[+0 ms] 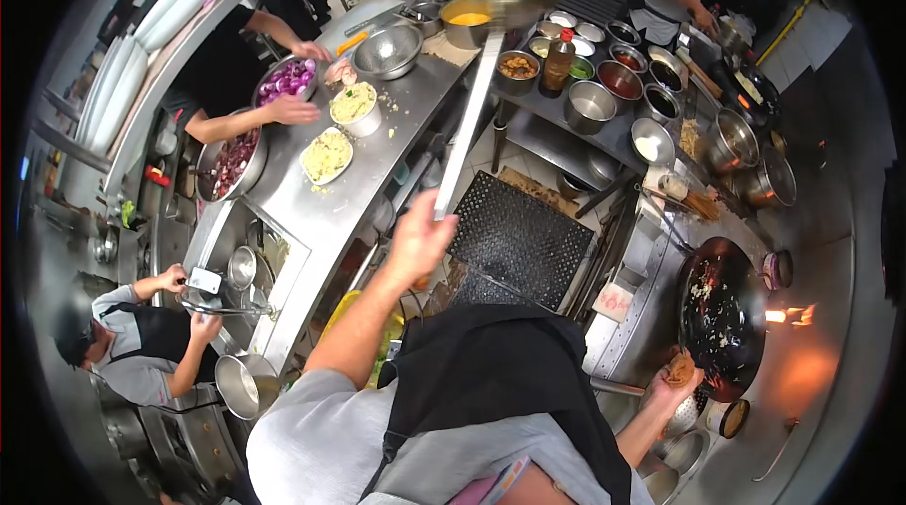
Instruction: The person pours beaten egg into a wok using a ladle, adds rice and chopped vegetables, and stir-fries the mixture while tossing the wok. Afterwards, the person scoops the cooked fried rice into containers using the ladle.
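My left hand [420, 239] is closed around the pale handle of a long-handled wok ladle [469, 123]. The ladle stretches away from me over the gap between the counters; its head is smeared by motion near something green. On the right, a black wok [722, 316] holds scattered pale bits of food over the stove, with flame at its far side. My right hand [668, 390] is closed at the wok's near rim on a brown, bunched piece that looks like a cloth [680, 369]. Whether a wok handle lies under it is hidden.
Bowls of sauces and a brown bottle [558, 62] crowd the counter ahead. Chopped food fills a white tub [355, 109] on the left steel counter [293, 193], where a co-worker's hands [291, 110] reach. Another person [142, 345] stands by the sink. A black perforated mat [519, 236] covers the floor.
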The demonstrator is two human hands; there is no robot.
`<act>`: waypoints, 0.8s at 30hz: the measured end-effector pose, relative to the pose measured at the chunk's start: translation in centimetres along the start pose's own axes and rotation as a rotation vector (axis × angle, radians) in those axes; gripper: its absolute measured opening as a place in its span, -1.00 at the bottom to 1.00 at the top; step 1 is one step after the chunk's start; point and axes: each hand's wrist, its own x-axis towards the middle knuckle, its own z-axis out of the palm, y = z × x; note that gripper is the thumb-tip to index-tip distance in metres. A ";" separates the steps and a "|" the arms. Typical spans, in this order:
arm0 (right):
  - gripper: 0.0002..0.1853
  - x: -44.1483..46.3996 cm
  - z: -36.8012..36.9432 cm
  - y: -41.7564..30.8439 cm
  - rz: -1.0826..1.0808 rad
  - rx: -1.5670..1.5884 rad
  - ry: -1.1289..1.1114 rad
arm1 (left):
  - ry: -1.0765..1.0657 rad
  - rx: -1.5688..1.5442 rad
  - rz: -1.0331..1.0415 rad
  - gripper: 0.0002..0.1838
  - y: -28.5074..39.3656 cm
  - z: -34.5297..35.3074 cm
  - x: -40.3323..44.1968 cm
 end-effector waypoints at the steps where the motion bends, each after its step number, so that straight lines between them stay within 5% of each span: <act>1: -0.58 1.5 -0.7 -0.4 0.073 0.086 -0.077 | -0.086 -0.088 0.072 -0.51 1.3 2.6 1.0; 4: -0.55 7.4 -1.9 -0.3 0.033 0.167 -0.243 | -0.476 -0.402 0.001 -0.46 8.8 9.1 4.9; 7: -0.46 10.9 -0.5 -0.5 0.071 0.268 -0.372 | -1.104 -0.532 -0.178 -0.45 10.3 14.9 6.6; 11: -0.78 12.0 5.4 3.4 -0.051 0.336 -0.078 | -1.009 -0.119 -0.154 -0.45 8.1 21.8 8.8; 15: -0.74 16.8 8.1 10.5 -0.101 0.711 0.022 | -1.151 0.120 0.006 -0.47 5.7 27.0 16.3; 19: -0.65 19.4 13.5 15.8 -0.081 0.603 0.051 | -1.276 0.289 0.145 -0.45 7.0 33.8 23.0; 20: -0.61 18.9 15.8 15.5 0.021 0.511 0.213 | -1.332 0.322 0.193 -0.45 7.6 36.1 23.9; 22: -0.52 20.5 16.2 18.6 0.039 0.487 -0.022 | -1.396 0.401 0.485 -0.40 7.2 41.4 25.7; 24: -0.43 18.5 17.6 19.6 -0.070 0.514 0.041 | -1.460 0.485 0.806 -0.39 7.7 47.9 25.0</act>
